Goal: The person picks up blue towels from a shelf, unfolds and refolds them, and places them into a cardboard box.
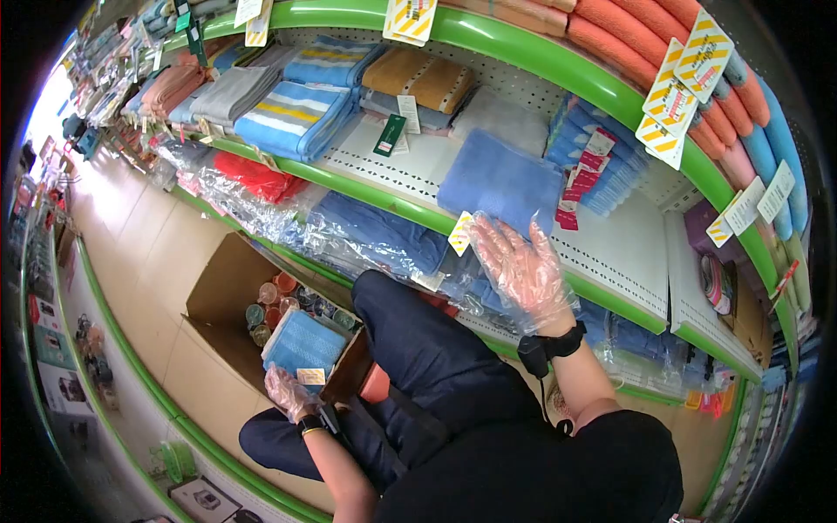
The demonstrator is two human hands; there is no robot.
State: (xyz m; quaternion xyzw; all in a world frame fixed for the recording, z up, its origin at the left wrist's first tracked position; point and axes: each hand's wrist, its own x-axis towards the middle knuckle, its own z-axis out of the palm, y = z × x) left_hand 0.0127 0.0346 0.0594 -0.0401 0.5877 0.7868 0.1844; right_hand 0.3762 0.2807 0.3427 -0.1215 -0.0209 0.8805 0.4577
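Note:
My right hand (521, 266), in a clear plastic glove, is spread open at the front edge of a folded blue towel (501, 177) on the shelf. Its fingertips rest at or against that towel. Lower down, my left hand (289, 392), also gloved, grips the near edge of a folded light blue towel (305, 341) with a paper tag. This towel lies over an open cardboard box (228, 292) beside my legs. Several small cups or jars (272, 301) show inside the box behind the towel.
Green-edged shelves hold striped towels (296, 113), a brown towel (418, 78) and a patterned blue towel with red labels (593, 161). Plastic-wrapped clothing (375, 231) fills the lower shelf. Rolled orange towels (619, 35) sit above. Another shelf (131, 383) runs along the left.

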